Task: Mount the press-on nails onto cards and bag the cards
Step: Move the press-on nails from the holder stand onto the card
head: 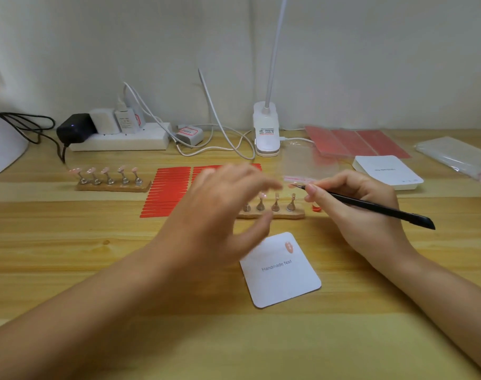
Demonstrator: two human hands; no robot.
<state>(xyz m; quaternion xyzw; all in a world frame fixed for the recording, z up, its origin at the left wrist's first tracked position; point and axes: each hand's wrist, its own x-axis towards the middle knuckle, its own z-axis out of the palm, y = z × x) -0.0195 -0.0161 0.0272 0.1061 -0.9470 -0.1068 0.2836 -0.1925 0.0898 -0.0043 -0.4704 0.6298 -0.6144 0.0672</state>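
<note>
Card (280,272) flat on table nearer than both hands, left hand (220,204) grip wide, right hand (351,204) grip holding tweezers (370,205)

A white card (280,270) printed "Handmade Nail" lies flat and slightly turned before me, one pink nail (289,246) stuck at its top corner. Behind it a wooden stand (272,214) holds metal pegs; a second stand (113,186) far left carries five pink nails. A card stack (387,171) sits right
</note>
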